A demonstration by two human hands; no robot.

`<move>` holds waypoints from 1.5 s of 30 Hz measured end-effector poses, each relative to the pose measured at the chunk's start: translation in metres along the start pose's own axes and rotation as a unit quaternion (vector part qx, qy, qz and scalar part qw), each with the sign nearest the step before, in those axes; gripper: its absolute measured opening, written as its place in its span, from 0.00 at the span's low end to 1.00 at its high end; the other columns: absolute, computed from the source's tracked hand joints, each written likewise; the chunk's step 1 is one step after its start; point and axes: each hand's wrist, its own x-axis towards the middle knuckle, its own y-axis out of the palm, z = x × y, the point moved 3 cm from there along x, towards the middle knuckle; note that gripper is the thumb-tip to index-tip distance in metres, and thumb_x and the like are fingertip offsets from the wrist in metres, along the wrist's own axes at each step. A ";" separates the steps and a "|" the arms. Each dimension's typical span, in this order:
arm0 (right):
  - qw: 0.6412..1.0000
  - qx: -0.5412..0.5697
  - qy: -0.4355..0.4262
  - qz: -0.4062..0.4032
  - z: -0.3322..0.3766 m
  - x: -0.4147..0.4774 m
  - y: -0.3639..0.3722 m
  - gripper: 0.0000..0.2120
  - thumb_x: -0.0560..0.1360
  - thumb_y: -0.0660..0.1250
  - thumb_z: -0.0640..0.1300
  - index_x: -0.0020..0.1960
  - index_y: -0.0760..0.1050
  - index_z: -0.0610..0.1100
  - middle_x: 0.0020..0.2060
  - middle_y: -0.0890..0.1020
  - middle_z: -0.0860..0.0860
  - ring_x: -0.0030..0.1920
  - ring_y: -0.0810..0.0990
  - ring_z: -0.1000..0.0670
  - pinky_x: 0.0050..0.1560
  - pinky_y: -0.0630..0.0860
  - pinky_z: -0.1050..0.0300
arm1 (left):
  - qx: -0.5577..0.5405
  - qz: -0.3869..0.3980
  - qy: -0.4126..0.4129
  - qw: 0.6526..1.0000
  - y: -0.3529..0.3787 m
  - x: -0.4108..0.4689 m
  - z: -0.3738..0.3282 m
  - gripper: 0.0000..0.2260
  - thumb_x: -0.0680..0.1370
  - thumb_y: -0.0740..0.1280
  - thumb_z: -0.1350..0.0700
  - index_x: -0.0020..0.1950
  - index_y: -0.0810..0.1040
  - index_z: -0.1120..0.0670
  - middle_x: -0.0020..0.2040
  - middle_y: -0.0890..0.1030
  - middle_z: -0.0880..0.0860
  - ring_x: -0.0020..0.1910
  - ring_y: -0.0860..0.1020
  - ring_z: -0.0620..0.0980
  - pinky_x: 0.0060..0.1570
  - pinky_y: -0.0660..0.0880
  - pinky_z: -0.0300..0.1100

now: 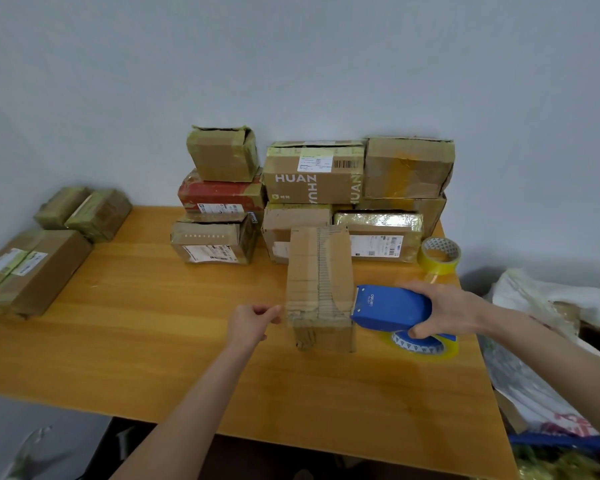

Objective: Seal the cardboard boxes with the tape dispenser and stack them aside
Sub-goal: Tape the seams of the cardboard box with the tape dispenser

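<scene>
A long narrow cardboard box lies on the wooden table, its short end toward me. My right hand grips a blue tape dispenser holding a yellow tape roll, its front edge against the box's right side. My left hand is at the box's near left corner, fingers curled, fingertips touching the edge; a pinch on tape cannot be made out. Behind the box stands a wall of taped cardboard boxes.
A spare yellow tape roll sits at the table's right rear. Several taped boxes lie stacked at the left edge. Plastic bags and clutter crowd the floor to the right of the table.
</scene>
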 end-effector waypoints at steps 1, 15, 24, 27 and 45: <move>1.000 0.001 0.001 0.004 0.001 0.002 0.001 0.33 0.67 0.76 0.51 0.67 0.66 0.55 0.54 0.77 0.55 0.54 0.77 0.53 0.56 0.77 0.53 | 0.002 -0.001 -0.005 1.000 0.003 0.001 0.001 0.08 0.76 0.70 0.51 0.49 0.85 0.54 0.39 0.83 0.46 0.33 0.76 0.43 0.27 0.76 0.36; 0.999 0.044 -0.012 0.008 0.008 0.011 0.016 0.28 0.64 0.76 0.52 0.60 0.68 0.59 0.51 0.78 0.56 0.51 0.78 0.54 0.53 0.78 0.52 | -0.133 0.044 0.065 0.988 0.023 -0.033 -0.013 0.16 0.83 0.58 0.56 0.70 0.73 0.53 0.61 0.79 0.47 0.61 0.76 0.45 0.62 0.75 0.45; 0.999 0.033 -0.015 0.015 0.012 0.016 0.028 0.30 0.66 0.76 0.53 0.64 0.66 0.58 0.52 0.77 0.56 0.50 0.77 0.55 0.51 0.79 0.55 | 0.258 0.008 0.223 0.940 0.025 -0.031 -0.005 0.27 0.83 0.48 0.45 0.78 0.42 0.51 0.79 0.44 0.51 0.77 0.44 0.47 0.75 0.45 0.44; 0.999 0.026 -0.014 0.021 0.010 0.016 0.028 0.31 0.65 0.75 0.55 0.64 0.66 0.59 0.52 0.77 0.57 0.50 0.77 0.55 0.51 0.79 0.54 | 0.433 0.030 0.363 0.824 0.042 -0.042 -0.009 0.29 0.79 0.37 0.38 0.76 0.36 0.49 0.78 0.39 0.48 0.75 0.32 0.45 0.70 0.27 0.46; 0.999 0.018 -0.039 0.006 0.013 0.009 0.030 0.33 0.63 0.73 0.64 0.62 0.62 0.60 0.51 0.75 0.59 0.49 0.77 0.56 0.49 0.79 0.54 | 0.471 0.062 0.391 0.789 0.062 -0.054 -0.022 0.36 0.80 0.58 0.50 0.75 0.32 0.48 0.76 0.35 0.45 0.74 0.33 0.42 0.68 0.27 0.44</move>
